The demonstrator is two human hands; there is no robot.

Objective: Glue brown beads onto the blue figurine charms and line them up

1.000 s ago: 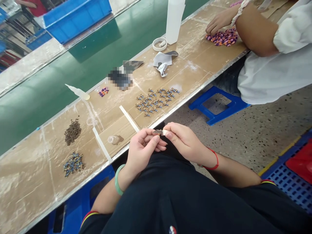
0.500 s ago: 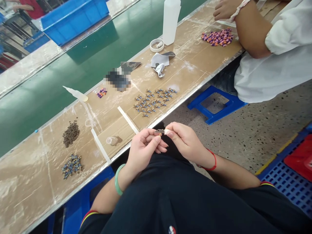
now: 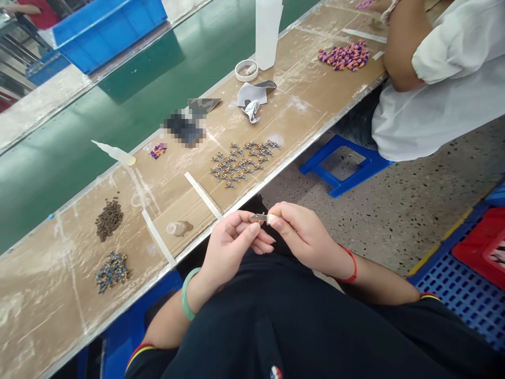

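My right hand [image 3: 298, 231] is closed on the white handle end of a small knife [image 3: 259, 217], whose dark metal blade points left. My left hand [image 3: 236, 237], with a green bangle at its wrist, pinches a tiny piece beside the blade; its fingers mostly hide it. Both hands are held over my lap, just off the table's front edge. On the table lie small blue and gold pieces [image 3: 239, 164] spread out in front of my hands, and a heap of similar pieces [image 3: 112, 271] farther left.
The table [image 3: 35, 295] bears brown bits [image 3: 109, 218], a small clear cup [image 3: 176, 228], a nozzle bottle [image 3: 114, 152], cloth scraps [image 3: 252, 96], a tape roll [image 3: 246, 70] and a white container [image 3: 268, 34]. A person in white [image 3: 445, 100] sits at the right near purple-orange pieces [image 3: 344, 55].
The camera view has shifted slightly, moving the table things left. The blade now shows more plainly between my hands. The other person's hand has moved up and away, with something pink at it.
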